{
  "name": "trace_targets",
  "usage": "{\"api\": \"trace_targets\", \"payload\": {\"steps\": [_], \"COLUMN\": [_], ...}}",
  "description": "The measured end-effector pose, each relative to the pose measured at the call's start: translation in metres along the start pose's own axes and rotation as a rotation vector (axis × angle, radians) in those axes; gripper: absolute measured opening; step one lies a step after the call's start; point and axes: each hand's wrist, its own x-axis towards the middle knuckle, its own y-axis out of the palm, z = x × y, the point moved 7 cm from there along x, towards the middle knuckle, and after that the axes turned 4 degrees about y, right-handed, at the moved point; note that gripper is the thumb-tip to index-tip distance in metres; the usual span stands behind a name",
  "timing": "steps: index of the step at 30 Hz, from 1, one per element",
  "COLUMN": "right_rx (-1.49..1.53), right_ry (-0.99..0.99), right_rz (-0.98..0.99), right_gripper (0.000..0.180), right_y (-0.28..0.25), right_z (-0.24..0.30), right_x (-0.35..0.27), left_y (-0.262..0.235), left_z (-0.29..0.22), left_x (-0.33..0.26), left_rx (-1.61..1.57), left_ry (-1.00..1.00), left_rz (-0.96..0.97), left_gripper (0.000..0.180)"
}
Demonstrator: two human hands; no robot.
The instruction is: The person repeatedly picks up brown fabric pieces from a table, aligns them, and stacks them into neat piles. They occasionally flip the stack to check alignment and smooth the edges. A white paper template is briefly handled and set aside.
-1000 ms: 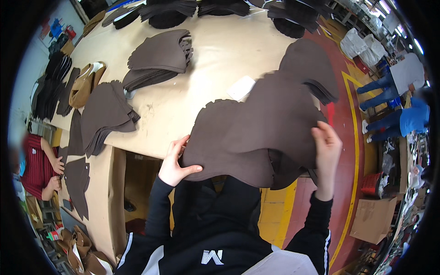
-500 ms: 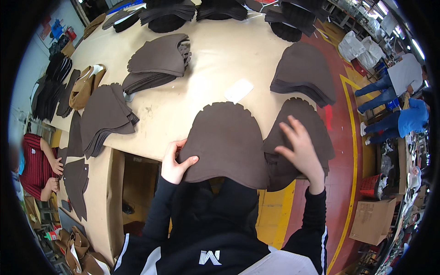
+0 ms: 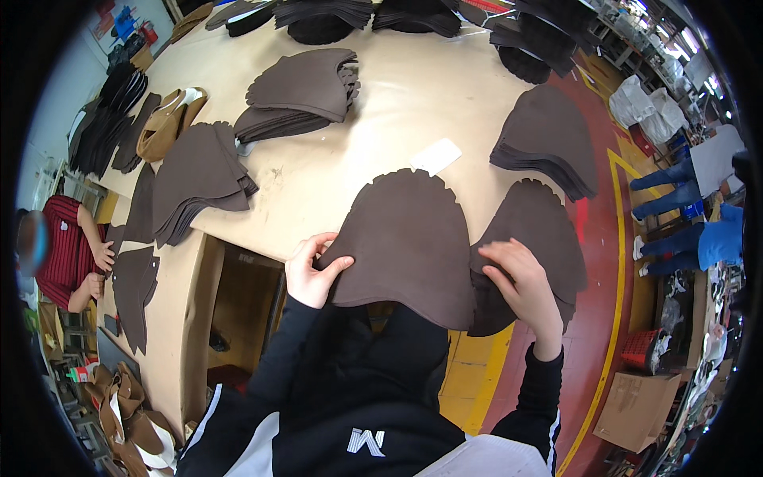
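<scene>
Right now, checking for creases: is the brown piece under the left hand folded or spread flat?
Spread flat. The brown piece lies open on the table, scalloped outline fully showing; the left hand pinches its edge.

- The table (image 3: 334,183) spreads ahead of the person.
- A cut piece (image 3: 409,238) lies at the near edge, overhanging it toward the person.
- The left hand (image 3: 312,274) grips that piece's left edge.
- Just right of it lies a stack (image 3: 540,230), its left side tucked under the piece.
- The right hand (image 3: 520,278) rests on that stack's near left part.
- A paper slip (image 3: 435,156) lies just behind the piece.
- Another stack (image 3: 548,139) sits farther back on the right.
- A pile (image 3: 302,91) lies behind, left of centre.
- A further pile (image 3: 199,179) sits on the table's left side.
- A seated person (image 3: 67,246) is beyond the left edge.
</scene>
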Motion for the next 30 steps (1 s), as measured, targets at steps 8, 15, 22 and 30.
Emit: {"api": "trace_targets", "payload": {"steps": [8, 15, 22, 30], "right_rx": [-0.267, -0.088, 0.047, 0.713], "right_ry": [-0.220, -0.619, -0.322, 0.146], "right_rz": [0.036, 0.384, -0.389, -0.514], "right_gripper": [0.083, 0.094, 0.087, 0.048], "right_y": [0.069, 0.118, 0.044, -0.001], "right_z": [0.035, 0.088, 0.061, 0.017], "right_x": [0.074, 0.010, 0.006, -0.013], "left_y": [-0.001, -0.005, -0.028, -0.032], "left_z": [-0.004, -0.028, 0.012, -0.024], "left_x": [-0.006, -0.015, -0.022, -0.004], "left_rx": [0.064, 0.392, -0.337, -0.343], "left_ry": [0.122, 0.326, 0.162, 0.208], "left_rz": [-0.059, -0.198, -0.144, 0.139], "left_gripper": [0.040, 0.036, 0.029, 0.071]}}
